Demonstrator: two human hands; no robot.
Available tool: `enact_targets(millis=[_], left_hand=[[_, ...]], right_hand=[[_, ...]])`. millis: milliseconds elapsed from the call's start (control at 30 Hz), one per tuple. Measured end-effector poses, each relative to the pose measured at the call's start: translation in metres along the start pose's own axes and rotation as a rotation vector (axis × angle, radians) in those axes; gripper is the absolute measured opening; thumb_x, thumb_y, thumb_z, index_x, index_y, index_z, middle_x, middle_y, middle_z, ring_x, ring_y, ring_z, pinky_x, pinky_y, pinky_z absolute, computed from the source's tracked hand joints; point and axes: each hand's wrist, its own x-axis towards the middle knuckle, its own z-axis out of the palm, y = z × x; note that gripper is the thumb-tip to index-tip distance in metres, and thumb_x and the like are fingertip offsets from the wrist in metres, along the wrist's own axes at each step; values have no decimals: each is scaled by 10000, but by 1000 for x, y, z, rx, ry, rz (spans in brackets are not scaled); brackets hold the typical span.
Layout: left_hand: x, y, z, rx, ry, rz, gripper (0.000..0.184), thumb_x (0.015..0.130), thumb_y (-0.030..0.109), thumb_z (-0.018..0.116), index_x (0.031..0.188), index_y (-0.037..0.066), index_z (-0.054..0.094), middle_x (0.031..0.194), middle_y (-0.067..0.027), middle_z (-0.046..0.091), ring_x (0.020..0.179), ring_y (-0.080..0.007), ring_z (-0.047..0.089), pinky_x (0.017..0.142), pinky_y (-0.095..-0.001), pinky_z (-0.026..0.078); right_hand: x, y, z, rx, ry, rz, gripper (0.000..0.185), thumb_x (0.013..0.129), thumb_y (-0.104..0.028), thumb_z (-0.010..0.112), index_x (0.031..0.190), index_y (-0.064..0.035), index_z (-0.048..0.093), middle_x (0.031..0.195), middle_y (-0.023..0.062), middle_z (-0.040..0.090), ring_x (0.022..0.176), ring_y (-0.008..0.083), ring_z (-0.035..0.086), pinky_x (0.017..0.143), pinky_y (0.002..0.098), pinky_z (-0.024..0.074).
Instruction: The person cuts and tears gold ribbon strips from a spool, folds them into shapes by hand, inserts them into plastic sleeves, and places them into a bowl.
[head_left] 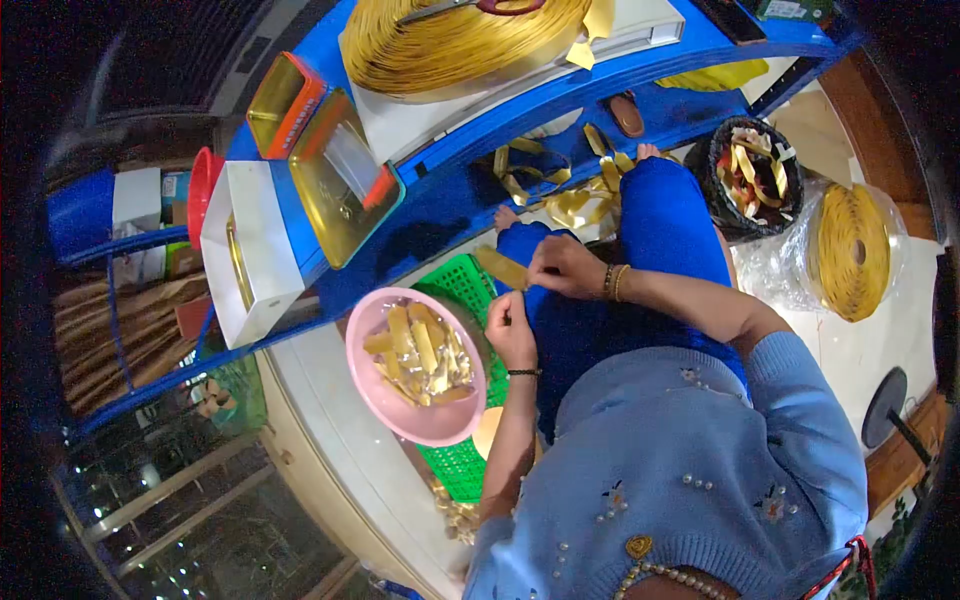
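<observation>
Looks like a small workshop (home or business, can't tell) — blue bench (288, 215) w/ a big coil of gold strip (460, 50) & scissors (445, 10) on top, 2nd roll (855, 255) in clear wrap on the floor, pink basin (420, 427) w/ cut gold pcs (425, 350), black bin (716, 180) full of scraps, approx. same stuff — loose strips (575, 208) — lying under the bench.

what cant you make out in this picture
In the head view:
What the left hand holds, if anything: its curled shape hides it.
Near end of the gold strip: hidden by the right hand or too small.
Handles of the scissors: cut off by the top edge.
Floor of the pink basin: covered by gold pieces.
</observation>
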Motion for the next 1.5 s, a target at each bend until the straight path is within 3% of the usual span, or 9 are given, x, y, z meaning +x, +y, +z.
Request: enact_targets(millis=[200, 667, 1000, 1100, 1167, 1300, 1367, 1400, 1500], left_hand=[[5, -7, 3, -79, 39, -151, 149, 812, 138, 639, 842, -8, 653, 787, -8, 614, 725, -74, 525, 693, -222, 430], [16, 0, 5, -175, 60, -457, 186, 767, 125, 656, 872, -28, 663, 794, -31, 639, 693, -81, 551, 663, -211, 438], [17, 3, 5, -47, 48, -460, 159, 737, 142, 706, 668, 29, 618, 648, 9, 572, 628, -72, 502, 605, -218, 412], [24, -46, 1, -246, 19, -449, 113, 732, 113, 695, 755, 26, 628, 750, -14, 600, 680, -94, 523, 649, -232, 440], [26, -15, 1, -178, -26, -475, 69, 739, 67, 666, 780, 25, 631, 751, -18, 601, 676, -104, 533, 661, -238, 450], [37, 14, -6, -475, -224, -617, 62, 780, 83, 603, 752, 28, 600, 726, -21, 587, 652, -109, 517, 575, -242, 410], [36, 25, -27, -306, -137, -374, 89, 811, 121, 574, 759, 51, 587, 746, -23, 582, 666, -124, 511, 550, -228, 376], [34, 35, -41, -150, -56, -279, 117, 815, 148, 567, 814, 31, 572, 776, -49, 575, 691, -144, 522, 578, -246, 407], [25, 78, -93, 534, 337, -203, 301, 826, 230, 543, 981, -27, 525, 865, -126, 557, 768, -202, 552, 661, -301, 498]], right_hand=[[2, 0, 5, 34, 2, 214, 208, 736, -305, 599, 686, -108, 644, 696, 109, 633, 666, 304, 606, 611, 419, 462], [8, -6, 6, -74, -65, 437, 268, 729, -338, 593, 719, -83, 673, 701, 152, 628, 668, 326, 606, 625, 420, 476], [8, -6, 20, -137, -21, 558, 303, 692, -347, 637, 753, -50, 625, 649, 145, 620, 609, 302, 612, 583, 373, 479], [11, -5, 25, -169, 39, 693, 393, 664, -364, 656, 872, -46, 557, 694, 171, 613, 665, 340, 610, 626, 402, 480], [9, -1, 20, -74, 51, 622, 498, 633, -379, 687, 947, -44, 495, 730, 187, 607, 706, 368, 604, 656, 421, 475], [16, 14, 22, 65, 17, 601, 517, 603, -487, 712, 819, -36, 577, 826, 167, 614, 798, 308, 598, 703, 380, 473], [14, 6, -1, 323, -4, 653, 436, 646, -417, 713, 806, -35, 576, 789, 150, 607, 752, 287, 595, 661, 372, 467], [7, 22, -2, 248, 189, 324, 346, 702, -345, 702, 795, -37, 573, 741, 129, 598, 716, 262, 594, 626, 365, 461], [0, -15, -98, 560, 345, 371, 201, 774, -232, 674, 760, -55, 578, 671, 45, 568, 650, 108, 555, 578, 266, 444]])
